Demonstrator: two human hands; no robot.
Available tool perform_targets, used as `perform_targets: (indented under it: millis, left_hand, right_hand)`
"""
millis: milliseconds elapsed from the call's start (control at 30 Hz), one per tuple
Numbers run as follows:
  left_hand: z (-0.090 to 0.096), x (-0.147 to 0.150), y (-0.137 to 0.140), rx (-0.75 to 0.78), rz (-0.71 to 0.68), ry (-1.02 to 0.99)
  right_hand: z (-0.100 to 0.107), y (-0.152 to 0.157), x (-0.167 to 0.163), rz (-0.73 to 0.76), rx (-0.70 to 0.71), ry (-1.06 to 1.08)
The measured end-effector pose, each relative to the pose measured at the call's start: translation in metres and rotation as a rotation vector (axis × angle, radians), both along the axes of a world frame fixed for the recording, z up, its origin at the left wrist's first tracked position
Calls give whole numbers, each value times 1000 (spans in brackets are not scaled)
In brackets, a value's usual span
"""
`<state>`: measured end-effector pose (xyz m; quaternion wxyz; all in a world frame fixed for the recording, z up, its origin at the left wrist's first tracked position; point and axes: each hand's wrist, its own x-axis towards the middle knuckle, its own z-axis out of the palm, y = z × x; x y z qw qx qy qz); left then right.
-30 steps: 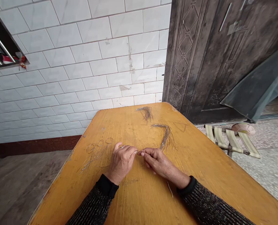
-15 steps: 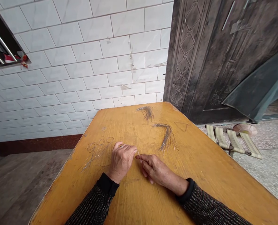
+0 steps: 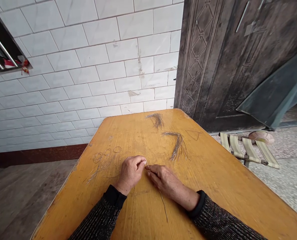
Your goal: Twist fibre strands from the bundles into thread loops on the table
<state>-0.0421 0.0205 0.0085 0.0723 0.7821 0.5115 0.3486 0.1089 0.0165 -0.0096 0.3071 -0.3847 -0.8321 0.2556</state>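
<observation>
A thin wire (image 3: 164, 205) runs out from under my right hand (image 3: 165, 180) toward the table's near side. My right thumb and forefinger are pinched on it. My left hand (image 3: 130, 173) is closed too, its thumb and forefinger pinching the wire just across a small gap from the right fingertips. Left of my left hand lie several wires with looped ends (image 3: 107, 158). Ahead and to the right rests a bent bundle of wires (image 3: 178, 146), and a second bundle (image 3: 157, 120) lies farther back.
All of this is on a yellow wooden table (image 3: 138, 220). A single bent wire (image 3: 194, 134) lies near its right edge. A white tiled wall (image 3: 100, 66) stands behind, with a dark door (image 3: 213, 83) to the right. A strap-seated stool (image 3: 248, 150) stands beside the table.
My left fingers have curled in more tightly, and both hands stay close together. A length of wire now shows below my right hand, where little of it was visible before.
</observation>
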Motion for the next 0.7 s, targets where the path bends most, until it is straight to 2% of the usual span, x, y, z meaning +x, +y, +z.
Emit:
perform_targets:
  millis: [67, 200, 300, 467, 567, 700]
  left_hand:
    - [2, -1, 0, -49, 7, -52]
    - [7, -3, 1, -128, 23, -155]
    - [8, -4, 2, -172, 41, -240]
    - [9, -6, 4, -218, 1, -345]
    - [10, -7, 4, -239, -17, -383]
    - [12, -7, 2, -299, -86, -443]
  right_hand:
    - [2, 0, 1, 16, -74, 56]
    - [9, 1, 4, 44, -336, 183]
    - [14, 3, 5, 55, -474, 316]
    - [16, 4, 6, 91, -719, 479]
    - [14, 3, 7, 127, -801, 527]
    - [12, 4, 8, 139, -817, 525]
